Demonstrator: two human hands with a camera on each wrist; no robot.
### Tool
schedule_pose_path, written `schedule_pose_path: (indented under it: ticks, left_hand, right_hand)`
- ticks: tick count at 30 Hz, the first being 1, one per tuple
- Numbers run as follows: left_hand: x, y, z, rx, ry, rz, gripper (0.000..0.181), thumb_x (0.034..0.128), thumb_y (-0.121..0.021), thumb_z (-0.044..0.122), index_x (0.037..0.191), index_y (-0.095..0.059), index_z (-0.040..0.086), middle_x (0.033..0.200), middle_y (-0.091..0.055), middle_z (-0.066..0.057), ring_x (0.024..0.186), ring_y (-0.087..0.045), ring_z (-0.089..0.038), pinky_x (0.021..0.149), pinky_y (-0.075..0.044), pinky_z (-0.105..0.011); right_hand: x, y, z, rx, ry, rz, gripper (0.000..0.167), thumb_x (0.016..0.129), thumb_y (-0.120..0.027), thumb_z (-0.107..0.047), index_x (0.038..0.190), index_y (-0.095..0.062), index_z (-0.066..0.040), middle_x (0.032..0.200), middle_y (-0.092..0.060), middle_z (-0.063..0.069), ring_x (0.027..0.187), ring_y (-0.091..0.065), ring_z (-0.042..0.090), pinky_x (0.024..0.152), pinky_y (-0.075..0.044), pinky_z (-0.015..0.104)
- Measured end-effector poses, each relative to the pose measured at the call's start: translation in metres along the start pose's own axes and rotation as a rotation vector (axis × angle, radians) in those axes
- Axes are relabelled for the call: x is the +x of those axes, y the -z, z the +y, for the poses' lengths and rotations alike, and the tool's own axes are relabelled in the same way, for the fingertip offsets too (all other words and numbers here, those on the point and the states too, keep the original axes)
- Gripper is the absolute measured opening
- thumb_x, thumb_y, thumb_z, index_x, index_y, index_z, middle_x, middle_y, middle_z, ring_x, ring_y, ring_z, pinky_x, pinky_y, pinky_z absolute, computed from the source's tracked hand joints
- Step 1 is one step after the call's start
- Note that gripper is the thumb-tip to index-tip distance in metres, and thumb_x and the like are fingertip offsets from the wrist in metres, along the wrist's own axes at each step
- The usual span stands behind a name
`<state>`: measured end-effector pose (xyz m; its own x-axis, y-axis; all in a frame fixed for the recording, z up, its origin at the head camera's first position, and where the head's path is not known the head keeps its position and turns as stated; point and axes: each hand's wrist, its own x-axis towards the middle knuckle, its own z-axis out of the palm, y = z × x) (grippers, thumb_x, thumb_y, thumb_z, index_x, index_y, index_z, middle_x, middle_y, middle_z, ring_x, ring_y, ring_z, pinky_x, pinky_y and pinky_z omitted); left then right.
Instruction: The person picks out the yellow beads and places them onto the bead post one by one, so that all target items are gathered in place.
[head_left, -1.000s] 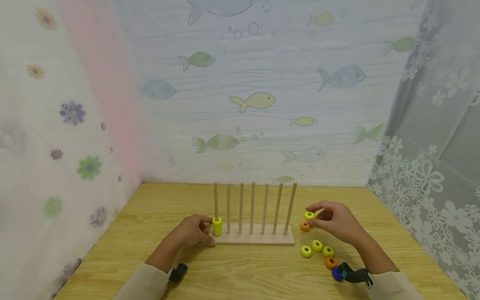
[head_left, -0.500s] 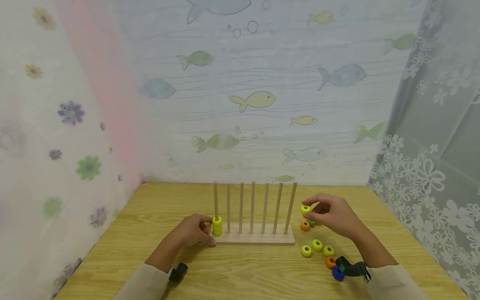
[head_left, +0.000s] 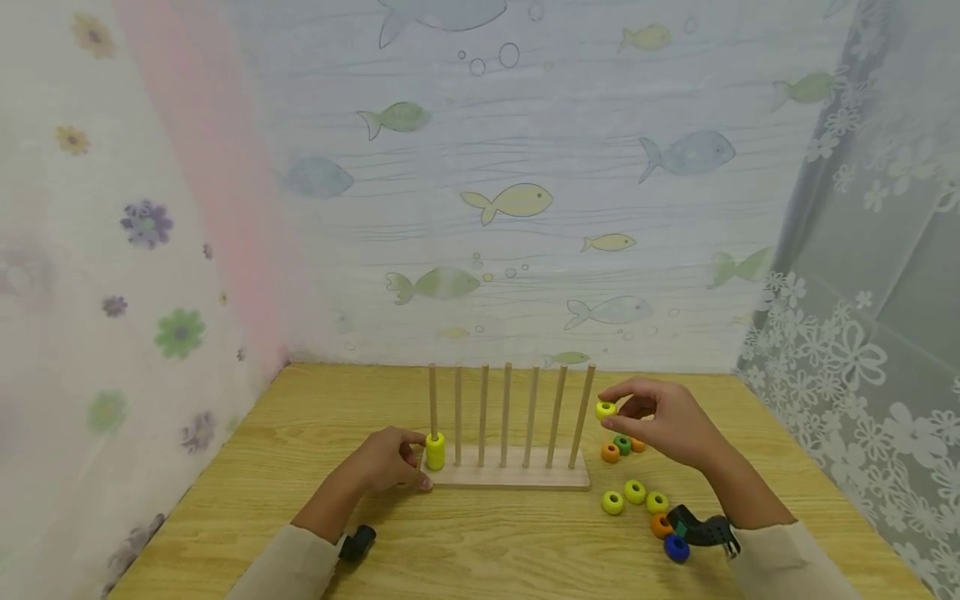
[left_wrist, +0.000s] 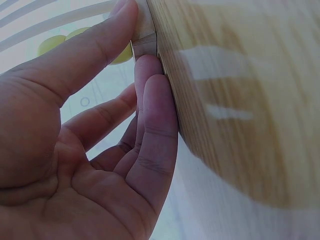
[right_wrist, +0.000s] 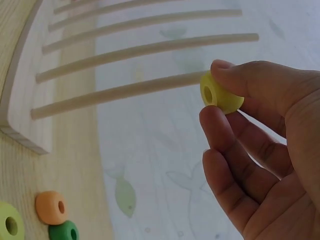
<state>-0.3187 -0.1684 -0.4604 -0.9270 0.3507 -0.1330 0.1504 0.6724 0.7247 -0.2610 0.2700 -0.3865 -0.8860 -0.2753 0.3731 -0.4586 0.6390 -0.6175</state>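
Note:
In the head view a wooden base (head_left: 517, 478) bears several upright pegs, the leftmost with yellow beads (head_left: 435, 452) stacked at its foot. My left hand (head_left: 384, 462) grips the base's left end; the left wrist view shows the thumb (left_wrist: 100, 47) on the wood and the fingers curled beside it. Right of the pegs, my right hand (head_left: 667, 421) pinches a yellow bead (head_left: 605, 410) between thumb and fingers, above the table. The right wrist view shows that bead (right_wrist: 222, 95) with its hole facing the pegs, near the tip of the closest peg (right_wrist: 120, 93).
Right of the base lie a green bead (head_left: 622, 444) and orange beads (head_left: 610, 452). Nearer me are several yellow beads (head_left: 612, 502), an orange bead (head_left: 661, 525) and a blue bead (head_left: 677, 548), close to the right wrist's black strap (head_left: 701, 529). A patterned curtain hangs behind the table.
My right hand has lifted the yellow bead and moved it up and left, uncovering a green bead and an orange one. My left hand has stayed at the base.

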Motion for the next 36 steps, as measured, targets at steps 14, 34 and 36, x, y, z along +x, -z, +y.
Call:
schedule_pose_path:
  ticks: [14,34,36]
  left_hand:
    - [-0.002,-0.001,0.001,-0.011,0.006,0.001,0.078,0.0763,-0.094,0.021,0.145,-0.06,0.005,0.092,-0.061,-0.006,0.075,-0.055,-0.019,0.062,-0.046,-0.033]
    - [0.002,-0.002,-0.001,0.003,0.006,0.011,0.076,0.0759,-0.095,0.021,0.143,-0.062,0.007,0.09,-0.061,-0.005,0.074,-0.055,-0.019,0.061,-0.045,-0.033]
    - [0.002,-0.002,-0.001,0.003,0.003,0.01,0.077,0.076,-0.094,0.021,0.144,-0.061,0.007,0.09,-0.061,-0.005,0.074,-0.055,-0.019,0.061,-0.045,-0.032]
  right_hand:
    - [0.007,0.004,-0.014,-0.033,0.093,0.021,0.027,0.092,-0.081,-0.028,0.118,-0.075,-0.024,0.108,-0.074,-0.004,0.08,-0.071,0.008,0.069,-0.058,0.029]
    - [0.021,0.008,-0.042,-0.086,0.248,0.043,0.024,0.092,-0.082,-0.022,0.115,-0.076,-0.024,0.109,-0.074,-0.008,0.082,-0.069,0.004,0.075,-0.059,0.025]
    - [0.023,0.007,-0.043,-0.083,0.259,0.042,0.024,0.091,-0.082,-0.022,0.115,-0.076,-0.024,0.108,-0.074,-0.009,0.082,-0.069,0.004,0.075,-0.059,0.026]
